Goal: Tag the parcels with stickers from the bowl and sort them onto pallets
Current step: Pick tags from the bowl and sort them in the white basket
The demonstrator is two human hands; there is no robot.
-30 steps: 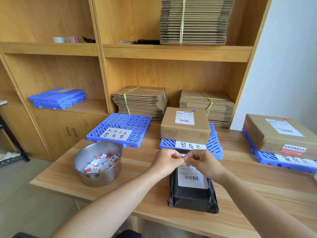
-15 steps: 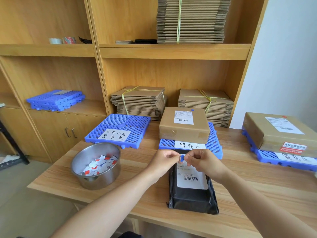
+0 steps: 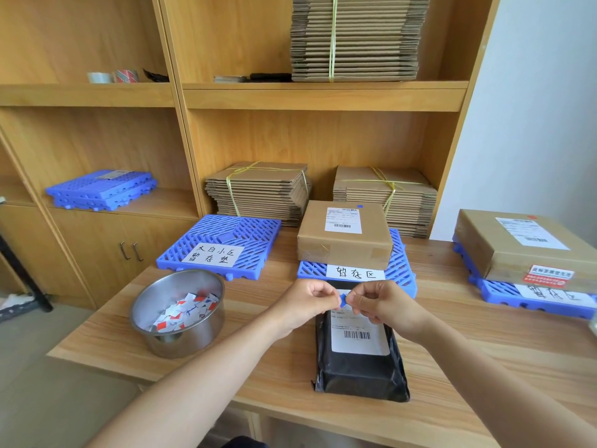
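Black plastic wraps the parcel (image 3: 360, 370) lying on the wooden table (image 3: 484, 367) at 6 o'clock, nearest the person, with a white barcode label (image 3: 358, 342) on its top face. Over its far end the left hand (image 3: 310, 297) and right hand (image 3: 382, 305) meet, each grip pinched, thumb against fingertips, on one small blue sticker (image 3: 343, 299). At 9 o'clock from the parcel stands a steel bowl (image 3: 193, 337) holding a heap of loose stickers (image 3: 184, 313), white with red and blue. Further back, three blue pallets lie along the table. The left pallet (image 3: 226, 231) at 11 o'clock has a handwritten paper sign. The middle pallet (image 3: 400, 266) at 12 o'clock bears a brown box (image 3: 345, 247). The right pallet (image 3: 497, 292) at 2 o'clock bears a larger box (image 3: 504, 250). Behind them, tied bundles of flat cardboard (image 3: 261, 192) sit on the shelf.
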